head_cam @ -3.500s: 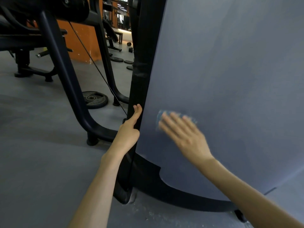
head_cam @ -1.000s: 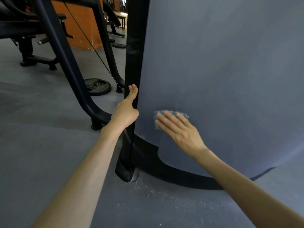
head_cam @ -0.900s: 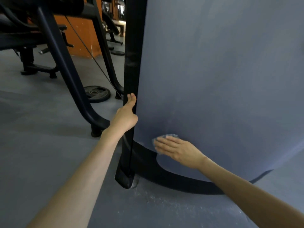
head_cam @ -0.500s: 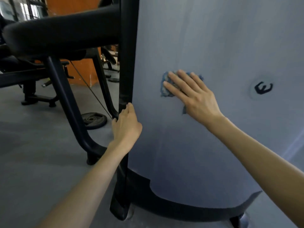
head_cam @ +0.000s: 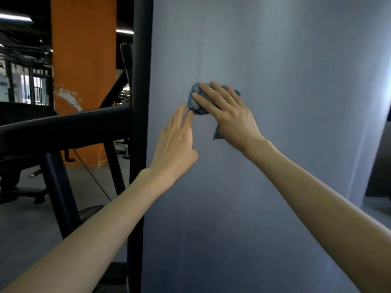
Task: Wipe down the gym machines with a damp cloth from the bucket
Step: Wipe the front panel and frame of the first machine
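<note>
Our right hand [head_cam: 230,121], grip spread flat, presses the blue cloth [head_cam: 195,103] against the machine's grey panel [head_cam: 285,81]. Our left hand [head_cam: 175,142] touches its lower edge with straight fingers. Leftward stand a black upright [head_cam: 140,81], a padded arm [head_cam: 63,127] and an orange pillar [head_cam: 83,60].

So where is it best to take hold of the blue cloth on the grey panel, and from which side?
Probably the bunched left edge of the cloth: it sticks out beyond the flat fingers of the right hand, which pins the rest to the panel. Come from the lower left, where the left hand touches it.
</note>
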Demonstrator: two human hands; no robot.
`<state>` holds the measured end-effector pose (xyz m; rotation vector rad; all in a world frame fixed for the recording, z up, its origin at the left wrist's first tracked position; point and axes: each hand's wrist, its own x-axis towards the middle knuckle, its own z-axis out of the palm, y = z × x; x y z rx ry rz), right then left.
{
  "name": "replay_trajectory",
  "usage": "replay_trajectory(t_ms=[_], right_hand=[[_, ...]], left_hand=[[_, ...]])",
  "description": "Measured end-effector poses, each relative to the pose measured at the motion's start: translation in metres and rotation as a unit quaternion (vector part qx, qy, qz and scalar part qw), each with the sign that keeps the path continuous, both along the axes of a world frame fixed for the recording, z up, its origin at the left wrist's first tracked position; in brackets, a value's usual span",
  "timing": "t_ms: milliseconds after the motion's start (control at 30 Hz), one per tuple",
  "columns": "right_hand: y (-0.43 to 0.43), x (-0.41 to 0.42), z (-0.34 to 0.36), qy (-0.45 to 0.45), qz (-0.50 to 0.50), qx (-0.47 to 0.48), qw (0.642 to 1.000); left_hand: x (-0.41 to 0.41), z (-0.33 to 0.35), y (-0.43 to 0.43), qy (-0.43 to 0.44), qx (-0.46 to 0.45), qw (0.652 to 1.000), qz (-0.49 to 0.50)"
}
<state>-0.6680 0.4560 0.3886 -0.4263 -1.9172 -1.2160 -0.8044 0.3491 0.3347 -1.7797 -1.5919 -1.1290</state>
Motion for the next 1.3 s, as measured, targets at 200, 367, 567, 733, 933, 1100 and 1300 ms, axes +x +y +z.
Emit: replay_trajectory(t_ms=[200, 367, 567, 733, 933, 1100, 1300], right_hand=[[0.003, 0.038, 0.037, 0.198, 0.065, -0.084, 0.975], [0.009, 0.067, 0.071, 0.454, 0.129, -0.14, 0.871], [0.007, 0.016, 0.074, 0.207, 0.139, -0.07, 0.966], [0.021, 0.044, 0.097, 0.197, 0.099, -0.028, 0.975], [0.012, 0.032, 0.133, 0.476, 0.131, -0.091, 0.865], [0.018, -0.003, 0.131, -0.023, 0.057, 0.066, 0.996], [0.011, 0.004, 0.15, 0.311, 0.104, -0.032, 0.944]], left_hand=[[0.014, 0.045, 0.007, 0.023, 0.029, 0.999, -0.012], [0.014, 0.058, 0.013, 0.043, 0.018, 0.999, 0.01], [0.016, 0.057, 0.023, 0.098, -0.057, 0.984, 0.138], [0.012, 0.059, 0.017, 0.158, -0.057, 0.97, 0.174], [0.0, 0.056, 0.021, 0.149, -0.026, 0.984, 0.098], [-0.004, 0.056, 0.024, 0.146, -0.027, 0.985, 0.087], [-0.005, 0.056, 0.025, 0.143, -0.038, 0.985, 0.087]])
